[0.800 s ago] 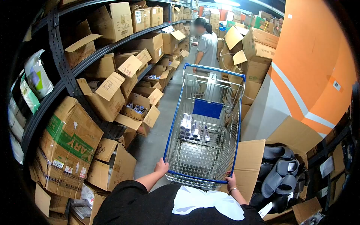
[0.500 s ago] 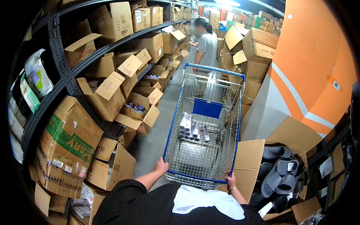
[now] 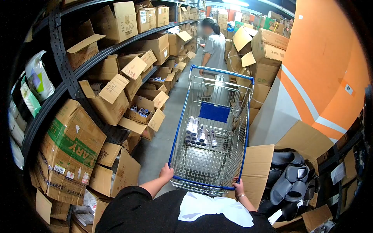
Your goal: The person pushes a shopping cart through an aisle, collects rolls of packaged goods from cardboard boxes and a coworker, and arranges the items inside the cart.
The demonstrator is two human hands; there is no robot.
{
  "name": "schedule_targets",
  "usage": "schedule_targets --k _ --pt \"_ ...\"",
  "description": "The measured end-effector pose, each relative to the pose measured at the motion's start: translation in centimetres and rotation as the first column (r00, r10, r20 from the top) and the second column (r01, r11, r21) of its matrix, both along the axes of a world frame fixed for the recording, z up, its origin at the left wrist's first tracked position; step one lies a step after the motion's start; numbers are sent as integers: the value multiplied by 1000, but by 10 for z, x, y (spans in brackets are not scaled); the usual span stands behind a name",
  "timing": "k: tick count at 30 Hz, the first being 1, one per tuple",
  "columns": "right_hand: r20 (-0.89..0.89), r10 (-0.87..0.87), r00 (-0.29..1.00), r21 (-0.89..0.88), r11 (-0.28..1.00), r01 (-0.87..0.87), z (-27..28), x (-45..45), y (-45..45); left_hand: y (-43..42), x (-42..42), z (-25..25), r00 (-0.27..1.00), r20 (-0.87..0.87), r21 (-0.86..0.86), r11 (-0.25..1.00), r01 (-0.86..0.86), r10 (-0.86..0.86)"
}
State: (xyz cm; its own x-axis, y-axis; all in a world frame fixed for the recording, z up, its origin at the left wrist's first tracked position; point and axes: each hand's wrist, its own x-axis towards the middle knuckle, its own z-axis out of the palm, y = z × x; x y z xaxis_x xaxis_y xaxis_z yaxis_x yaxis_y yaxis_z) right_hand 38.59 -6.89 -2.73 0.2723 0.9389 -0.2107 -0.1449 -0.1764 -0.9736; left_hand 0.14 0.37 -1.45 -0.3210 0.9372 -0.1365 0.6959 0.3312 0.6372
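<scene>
A wire shopping cart [image 3: 182, 155] with a blue rim stands in the aisle straight ahead of me. My left hand [image 3: 166, 172] is closed round the near left corner of its rim. At the near right corner, my right hand [image 3: 239, 187] grips the same blue rim; a bracelet circles that wrist. Inside the cart, several white cylindrical packages [image 3: 202, 134] with dark ends lie grouped on the wire floor towards the far half. A blue panel [image 3: 215, 112] is fixed at the cart's far end.
Shelving with open cartons [image 3: 107, 93] lines the left side. A person [image 3: 213, 50] in a grey shirt stands beyond the cart. On the right are an orange and grey pillar [image 3: 326, 66], stacked cartons [image 3: 268, 50] and a box of dark slippers [image 3: 289, 182].
The person ahead has shifted the raised forearm slightly. My hands, the cart and its load look unchanged.
</scene>
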Motion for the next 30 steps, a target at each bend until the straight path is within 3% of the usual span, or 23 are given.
schedule_targets --k 6,14,21,23,30 --pt "-23 2 1000 -24 1000 -3 -2 -2 -2 -5 -1 12 1000 17 -77 997 16 -15" --pt "-24 25 999 -17 1000 -25 -5 0 -1 1 -4 -7 1000 -24 5 1000 9 -9" --pt "-47 29 998 -2 1000 -29 -6 -2 -1 -2 -2 1 999 -34 -34 999 -7 6" --pt "40 14 999 25 1000 -15 0 -5 -2 -3 -3 2 1000 -6 -21 999 -25 25" --pt "60 -6 998 105 994 0 -20 -6 -5 -8 0 10 995 52 37 996 -85 83"
